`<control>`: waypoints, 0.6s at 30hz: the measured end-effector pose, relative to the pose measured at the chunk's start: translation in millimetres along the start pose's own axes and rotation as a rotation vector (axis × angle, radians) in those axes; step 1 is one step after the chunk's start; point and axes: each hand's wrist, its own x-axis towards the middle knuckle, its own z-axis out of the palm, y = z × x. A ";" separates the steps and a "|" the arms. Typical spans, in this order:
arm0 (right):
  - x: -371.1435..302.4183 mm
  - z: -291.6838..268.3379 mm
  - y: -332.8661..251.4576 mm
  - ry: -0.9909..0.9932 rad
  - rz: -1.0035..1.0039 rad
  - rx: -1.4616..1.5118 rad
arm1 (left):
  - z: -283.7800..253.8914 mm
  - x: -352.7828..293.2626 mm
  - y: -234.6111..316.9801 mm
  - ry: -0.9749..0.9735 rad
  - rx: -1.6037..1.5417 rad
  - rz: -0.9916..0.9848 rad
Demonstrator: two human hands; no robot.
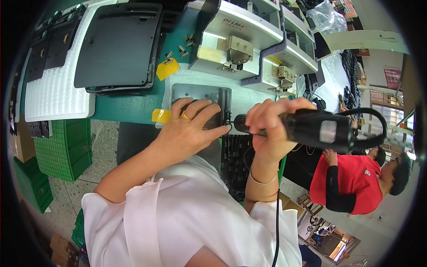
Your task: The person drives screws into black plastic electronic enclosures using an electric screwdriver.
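My right hand [271, 127] is wrapped round a black electric screwdriver [318, 129], held nearly level. Its bit end points left at the edge of a flat grey plate-like fixture [213, 92] on the bench. Along that fixture's right side runs a narrow black part [225, 104], close to the screwdriver's tip. My left hand [189, 127], with a gold ring, lies on the fixture with its fingers spread. Its thumb reaches to the black part beside the bit. The hand covers much of the fixture, and whether the bit touches a screw cannot be made out.
Two silver screw-feeder machines [238, 40] stand behind my hands. Small metal parts [184, 46] and yellow tape pieces [167, 68] lie on the green bench. Black panels [118, 49] are stacked at left by white foam [62, 95]. A person in red [349, 182] works at right.
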 end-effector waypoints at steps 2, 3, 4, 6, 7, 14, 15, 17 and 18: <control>16.7 -0.5 -6.8 0.107 -0.104 0.162 | 2.8 1.4 0.5 0.005 0.033 -0.023; 22.9 -4.1 -11.9 0.100 -0.196 0.147 | 3.0 2.2 1.5 0.005 0.034 -0.020; 29.8 -2.9 -12.4 0.156 -0.260 0.255 | 3.3 3.3 2.7 0.012 0.050 -0.027; 45.3 2.6 -14.8 0.145 -0.343 0.195 | 2.5 3.5 2.9 0.015 0.066 -0.030; 52.5 3.5 -8.3 0.150 -0.355 0.207 | 1.9 5.4 3.2 0.007 0.057 -0.042; 76.3 24.9 9.3 0.181 -0.402 0.042 | 0.9 5.8 -1.6 -0.036 0.030 -0.054; 77.9 24.8 10.1 0.198 -0.414 0.030 | 0.8 6.1 -1.8 -0.038 0.029 -0.055; 79.9 22.2 13.2 0.201 -0.409 0.028 | 0.1 6.9 -2.2 -0.046 0.025 -0.049; 80.9 21.2 14.9 0.203 -0.406 0.027 | 0.2 7.1 -2.5 -0.047 0.024 -0.049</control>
